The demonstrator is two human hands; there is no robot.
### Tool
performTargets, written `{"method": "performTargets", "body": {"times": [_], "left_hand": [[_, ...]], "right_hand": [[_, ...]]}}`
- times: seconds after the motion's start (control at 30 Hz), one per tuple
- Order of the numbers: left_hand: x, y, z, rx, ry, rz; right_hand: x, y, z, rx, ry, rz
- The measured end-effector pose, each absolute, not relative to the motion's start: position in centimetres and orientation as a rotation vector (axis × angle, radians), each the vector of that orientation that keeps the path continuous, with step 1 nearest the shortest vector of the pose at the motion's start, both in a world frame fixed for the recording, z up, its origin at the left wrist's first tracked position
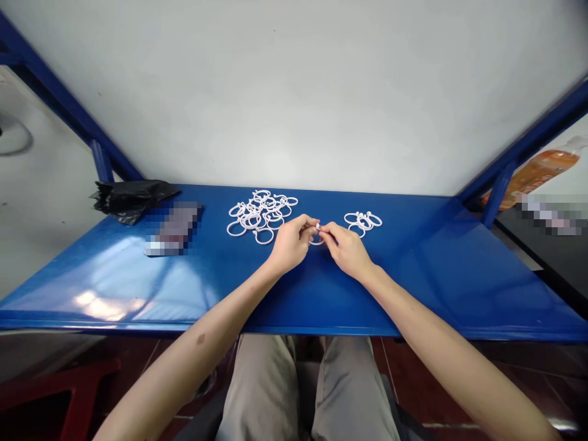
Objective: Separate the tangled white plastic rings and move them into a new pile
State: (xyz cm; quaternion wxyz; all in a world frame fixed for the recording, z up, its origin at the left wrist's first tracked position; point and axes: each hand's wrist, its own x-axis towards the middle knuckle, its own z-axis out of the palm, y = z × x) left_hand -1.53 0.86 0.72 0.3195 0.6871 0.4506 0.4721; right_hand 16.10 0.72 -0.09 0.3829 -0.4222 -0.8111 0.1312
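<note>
A white plastic ring (pixel 316 243) is pinched between both my hands above the blue table (pixel 294 294). My left hand (pixel 293 242) grips it from the left, fingers closed. From the other side, my right hand (pixel 345 246) closes thumb and fingers on it near a small white knob. The fingers hide much of this ring. To the left lies a loose pile of similar white rings (pixel 263 236), tangled over one another. A smaller group of white rings (pixel 357 231) with round knobs rests to the right of my right hand.
On the table's left are a crumpled black plastic bag (pixel 131 199) and a flat, blurred-out object (pixel 177 228). Blue frame posts (pixel 498 193) rise at both sides before a pale wall. An orange-labelled bottle (pixel 542 171) stands beyond the right post; a red stool (pixel 68 386) is at lower left.
</note>
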Motion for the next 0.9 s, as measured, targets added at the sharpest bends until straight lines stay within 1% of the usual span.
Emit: {"method": "performTargets", "body": {"times": [0.13, 0.27, 0.37, 0.47, 0.6, 0.77, 0.9], "left_hand": [[-1.6, 1.1, 0.7, 1.907, 1.206, 1.175], [-2.3, 1.9, 0.7, 2.197, 1.305, 1.1], [-3.1, 2.6, 0.5, 2.384, 1.564, 1.028], [-4.1, 3.0, 0.4, 2.422, 1.896, 0.938], [-5.2, 3.2, 0.5, 2.347, 2.183, 0.777], [-5.5, 3.1, 0.6, 2.348, 2.16, 0.594], [-5.0, 2.8, 1.0, 2.399, 2.135, 0.669]], "right_hand": [[16.1, 0.9, -0.2, -1.144, -2.094, 0.317], [16.9, 2.2, 0.3, -1.217, -2.037, 0.231], [19.0, 3.7, 0.5, -1.366, -1.89, 0.086], [21.8, 5.2, 0.1, -1.568, -1.703, -0.031], [24.1, 6.6, -0.8, -1.69, -1.551, -0.03], [24.0, 6.9, -1.3, -1.681, -1.572, 0.037], [23.5, 6.5, -0.9, -1.641, -1.593, 0.013]]}}
